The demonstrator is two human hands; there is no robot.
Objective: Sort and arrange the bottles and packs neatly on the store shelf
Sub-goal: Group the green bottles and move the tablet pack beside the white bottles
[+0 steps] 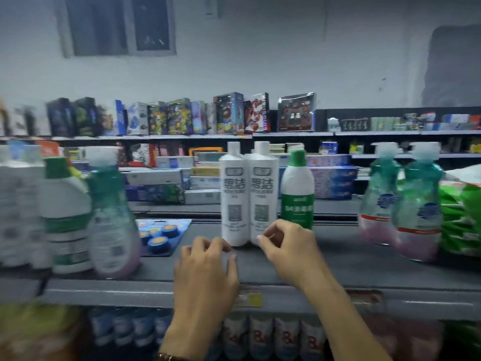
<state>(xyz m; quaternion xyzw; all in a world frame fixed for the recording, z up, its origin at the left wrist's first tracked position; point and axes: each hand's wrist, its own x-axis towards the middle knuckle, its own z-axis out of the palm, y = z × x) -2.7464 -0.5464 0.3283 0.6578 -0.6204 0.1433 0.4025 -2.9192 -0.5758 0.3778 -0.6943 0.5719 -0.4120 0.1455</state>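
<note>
Two tall white bottles stand side by side and touching at the middle of the grey shelf (338,259): the left white bottle (233,199) and the right white bottle (263,196). My left hand (205,272) hovers over the shelf just in front of the left bottle, with loosely bent fingers holding nothing. My right hand (289,243) sits at the foot of the right bottle. Its fingers are curled in and its thumb tip touches the bottle's lower edge, without wrapping round it. A green-capped white bottle (297,191) stands just behind my right hand.
On the left stand a green-labelled jug (65,214) and a teal pump bottle (112,220), with a blue blister pack (160,237) lying flat beside them. Two teal pump bottles (400,199) and green packs (458,217) fill the right. More bottles (273,337) line the shelf below.
</note>
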